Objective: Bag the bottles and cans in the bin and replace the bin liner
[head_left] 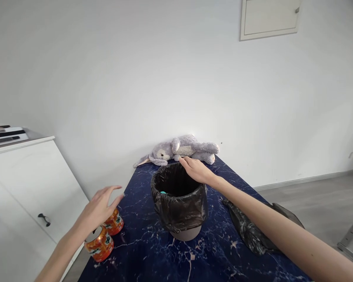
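Observation:
A small round bin [184,234] lined with a black bag [179,207] stands on the dark blue marbled table [153,254]. A small teal thing [163,192] shows inside it. My right hand [195,169] rests on the bag at the bin's far rim, fingers curled over the edge. My left hand [99,208] hovers open, fingers spread, just above two orange patterned cans [100,244] at the table's left edge, touching neither that I can see.
A grey plush toy [182,149] lies at the table's far end against the white wall. A loose black bag [250,231] lies on the table right of the bin, under my right forearm. A white cabinet [26,188] stands to the left.

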Demonstrator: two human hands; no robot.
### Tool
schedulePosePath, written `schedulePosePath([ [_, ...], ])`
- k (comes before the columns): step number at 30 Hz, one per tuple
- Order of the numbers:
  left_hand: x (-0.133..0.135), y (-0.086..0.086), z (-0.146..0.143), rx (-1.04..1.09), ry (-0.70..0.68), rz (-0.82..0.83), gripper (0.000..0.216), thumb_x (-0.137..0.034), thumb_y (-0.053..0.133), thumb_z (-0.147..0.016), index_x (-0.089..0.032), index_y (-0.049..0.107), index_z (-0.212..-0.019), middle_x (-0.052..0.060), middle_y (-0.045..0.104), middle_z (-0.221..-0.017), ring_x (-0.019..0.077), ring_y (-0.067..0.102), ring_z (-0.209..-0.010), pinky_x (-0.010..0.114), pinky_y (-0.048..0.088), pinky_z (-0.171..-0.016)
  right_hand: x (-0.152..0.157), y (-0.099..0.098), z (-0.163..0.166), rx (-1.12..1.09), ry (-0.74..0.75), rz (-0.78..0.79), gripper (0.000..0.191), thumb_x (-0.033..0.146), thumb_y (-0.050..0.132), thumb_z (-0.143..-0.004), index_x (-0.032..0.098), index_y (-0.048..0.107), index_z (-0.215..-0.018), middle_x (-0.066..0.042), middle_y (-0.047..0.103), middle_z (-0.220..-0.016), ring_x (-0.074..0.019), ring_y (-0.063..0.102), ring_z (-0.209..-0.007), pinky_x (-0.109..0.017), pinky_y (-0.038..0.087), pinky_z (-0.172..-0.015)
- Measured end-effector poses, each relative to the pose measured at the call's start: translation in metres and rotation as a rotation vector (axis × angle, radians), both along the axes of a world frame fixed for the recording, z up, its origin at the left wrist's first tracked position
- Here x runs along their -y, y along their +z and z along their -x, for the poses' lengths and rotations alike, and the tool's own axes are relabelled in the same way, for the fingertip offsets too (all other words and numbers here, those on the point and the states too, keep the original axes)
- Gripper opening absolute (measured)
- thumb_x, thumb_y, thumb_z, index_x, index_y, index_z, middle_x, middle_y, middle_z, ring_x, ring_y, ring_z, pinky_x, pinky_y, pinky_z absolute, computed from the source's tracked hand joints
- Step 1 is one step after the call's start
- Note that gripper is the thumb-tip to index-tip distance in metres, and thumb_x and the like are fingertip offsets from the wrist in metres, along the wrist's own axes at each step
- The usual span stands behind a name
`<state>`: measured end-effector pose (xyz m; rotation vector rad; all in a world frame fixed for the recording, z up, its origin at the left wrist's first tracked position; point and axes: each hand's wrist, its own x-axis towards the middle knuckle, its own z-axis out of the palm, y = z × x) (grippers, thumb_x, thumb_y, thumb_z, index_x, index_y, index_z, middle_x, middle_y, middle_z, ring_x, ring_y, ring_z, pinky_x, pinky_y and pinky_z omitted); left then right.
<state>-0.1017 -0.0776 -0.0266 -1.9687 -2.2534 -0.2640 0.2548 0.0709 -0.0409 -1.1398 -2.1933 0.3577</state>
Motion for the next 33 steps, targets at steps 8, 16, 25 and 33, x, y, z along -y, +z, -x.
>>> schedulePosePath([
  [8, 0.000, -0.060, 0.035, -0.053, 0.119, 0.134, 0.059, -0.047, 0.046, -0.089, -0.016, 0.064, -0.135, 0.023, 0.076, -0.117, 0.0396, 0.078, -0.089, 0.043, 0.057, -0.065, 0.002, 0.000, 0.000, 0.014, -0.008, 0.046, 0.041, 0.042, 0.028, -0.115, 0.023, 0.064, -0.118, -0.010, 0.075, -0.120, -0.0293, 0.070, -0.117, -0.032, 0.045, -0.090],
  [16, 0.037, 0.007, -0.043, 0.012, -0.035, -0.616, 0.060, -0.064, 0.051, -0.098, -0.029, 0.051, -0.147, 0.010, 0.066, -0.144, 0.0343, 0.072, -0.112, 0.041, 0.059, -0.082, 0.002, -0.002, 0.000, -0.009, -0.010, 0.070, 0.043, 0.044, 0.027, -0.115, 0.021, 0.062, -0.127, -0.011, 0.073, -0.130, -0.0298, 0.068, -0.121, -0.032, 0.046, -0.091],
  [25, 0.003, 0.042, -0.146, 0.186, -0.538, -0.481, 0.050, -0.050, 0.072, -0.095, -0.035, 0.060, -0.141, 0.004, 0.066, -0.147, 0.0325, 0.056, -0.141, 0.052, 0.052, -0.113, 0.001, 0.000, 0.001, 0.041, -0.032, 0.036, 0.038, 0.039, 0.030, -0.115, 0.023, 0.061, -0.129, -0.010, 0.072, -0.132, -0.0267, 0.068, -0.124, -0.031, 0.045, -0.095],
  [33, 0.022, 0.013, -0.103, 0.121, -0.364, -0.410, 0.050, -0.058, 0.051, -0.103, -0.037, 0.056, -0.148, 0.003, 0.054, -0.161, 0.0331, 0.038, -0.155, 0.060, 0.039, -0.124, 0.001, 0.001, 0.000, 0.066, -0.015, 0.034, 0.039, 0.038, 0.028, -0.115, 0.024, 0.060, -0.131, -0.010, 0.070, -0.134, -0.0276, 0.069, -0.119, -0.031, 0.045, -0.092],
])
